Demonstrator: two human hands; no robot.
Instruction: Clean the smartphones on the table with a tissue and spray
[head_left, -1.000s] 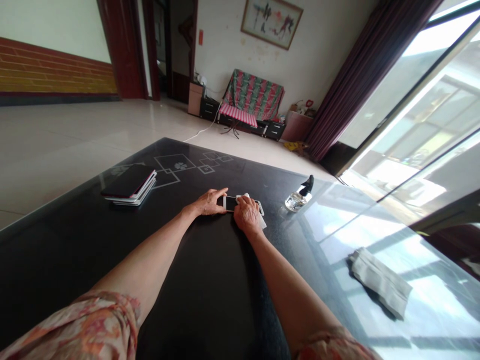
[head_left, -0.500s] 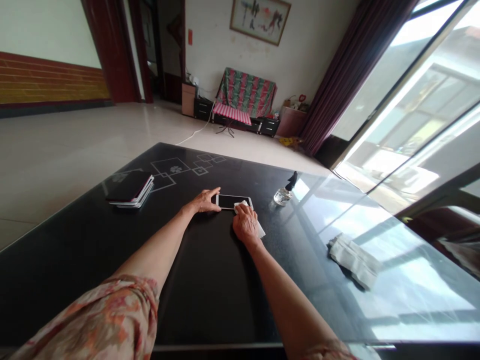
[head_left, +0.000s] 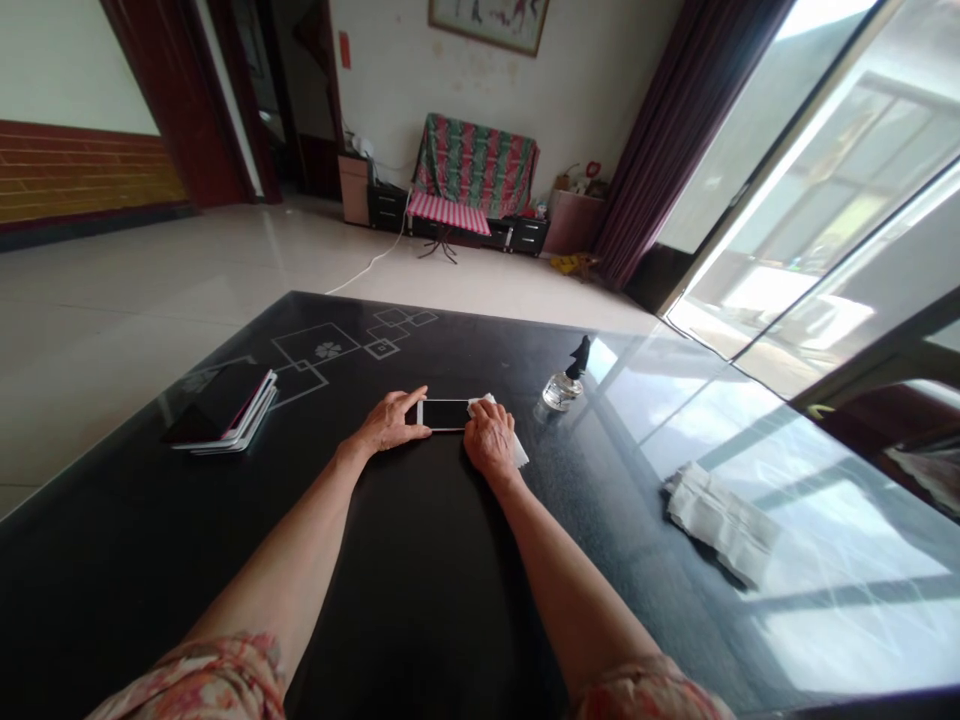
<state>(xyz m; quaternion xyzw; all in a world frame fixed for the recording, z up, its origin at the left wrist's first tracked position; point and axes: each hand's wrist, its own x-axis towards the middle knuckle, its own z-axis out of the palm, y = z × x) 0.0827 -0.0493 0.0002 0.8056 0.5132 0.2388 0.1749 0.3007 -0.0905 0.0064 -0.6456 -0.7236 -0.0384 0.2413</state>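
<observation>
A white smartphone [head_left: 444, 413] with a dark screen lies flat on the black glass table [head_left: 420, 580]. My left hand [head_left: 388, 424] pinches its left end between thumb and fingers. My right hand [head_left: 489, 440] is closed on a white wipe [head_left: 517, 452] and presses it on the phone's right end, hiding that end.
A stack of phones [head_left: 225, 410] lies at the table's left. A small clear spray bottle with a black top [head_left: 564, 384] stands right of the phone. A folded grey cloth [head_left: 724, 522] lies at the right. Beyond the table are tiled floor and a low cabinet.
My right hand with the wipe slid back along the phone to its right end and now sits on that end. My left hand went from fingers stretched to gripping the phone's left end. The view shifted.
</observation>
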